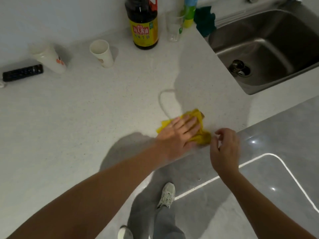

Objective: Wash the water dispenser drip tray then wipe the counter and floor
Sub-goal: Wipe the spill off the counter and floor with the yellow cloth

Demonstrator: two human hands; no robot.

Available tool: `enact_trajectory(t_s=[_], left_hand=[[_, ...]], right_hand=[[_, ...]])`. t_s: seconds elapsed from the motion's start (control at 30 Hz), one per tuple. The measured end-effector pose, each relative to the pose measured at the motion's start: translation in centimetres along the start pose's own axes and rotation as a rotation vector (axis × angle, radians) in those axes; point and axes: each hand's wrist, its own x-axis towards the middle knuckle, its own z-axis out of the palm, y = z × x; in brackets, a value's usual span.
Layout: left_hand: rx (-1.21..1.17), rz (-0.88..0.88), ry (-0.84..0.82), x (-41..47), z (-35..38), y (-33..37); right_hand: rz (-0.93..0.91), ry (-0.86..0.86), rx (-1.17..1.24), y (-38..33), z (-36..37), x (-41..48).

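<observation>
A yellow cloth lies crumpled on the pale speckled counter, close to its front edge. My left hand lies flat on the cloth, fingers spread, pressing it onto the counter. My right hand hovers just right of the cloth over the counter's edge, fingers loosely curled and holding nothing. A thin curved streak of water runs on the counter just beyond the cloth. No drip tray is in view. The grey tiled floor shows below the edge.
A steel sink is set into the counter at the right. Along the back stand a dark soy sauce bottle, a clear glass, a green bottle, a teal cloth and two paper cups. A black remote lies at left.
</observation>
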Motion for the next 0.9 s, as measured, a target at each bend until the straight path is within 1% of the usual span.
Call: enact_trajectory(t_s=[0.07, 0.13, 0.17, 0.23, 0.27, 0.33, 0.4, 0.5, 0.57, 0.63, 0.7, 0.8, 0.9], left_hand=[[-0.041, 0.070, 0.014, -3.8, 0.0, 1.0], [0.004, 0.118, 0.031, -8.3, -0.2, 0.7], [-0.003, 0.113, 0.057, -10.9, -0.4, 0.3], [-0.078, 0.013, 0.143, -17.1, -0.6, -0.6], [-0.110, -0.078, 0.211, -20.7, -0.6, -1.0], [-0.174, -0.325, 0.333, -28.4, -0.9, -1.4], [-0.220, -0.595, 0.389, -36.4, -1.6, -1.3], [-0.341, -0.965, 0.307, -48.2, -1.5, -0.8], [-0.508, -1.168, 0.260, -55.8, -0.5, -0.5], [-0.675, -1.326, 0.284, -63.2, 0.9, 0.7], [-0.772, -1.447, 0.300, -70.2, 2.4, 2.5], [-0.824, -1.631, 0.249, -79.4, 4.7, 5.4], [-0.884, -1.790, 0.231, -86.4, 6.6, 8.2]], right_hand=[[0.043, -0.093, 0.098, -1.1, 0.3, -2.2], [0.046, -0.188, 0.151, -2.9, 0.9, -5.0], [0.029, -0.242, 0.162, -4.0, 1.4, -6.6], [-0.016, -0.360, 0.162, -6.5, 2.6, -10.2], [-0.036, -0.424, 0.159, -7.8, 3.4, -12.0], [-0.074, -0.575, 0.126, -10.7, 5.0, -15.8], [-0.134, -0.706, 0.063, -13.9, 6.4, -19.9], [-0.215, -0.798, 0.019, -18.6, 7.8, -26.8], [-0.234, -0.835, -0.004, -21.5, 8.4, -31.8], [-0.254, -0.870, -0.022, -24.2, 8.9, -36.6], [-0.282, -0.923, -0.051, -26.6, 9.3, -40.8], [-0.324, -1.015, -0.111, -29.7, 9.8, -46.3], [-0.350, -1.092, -0.164, -31.8, 10.8, -50.5]])
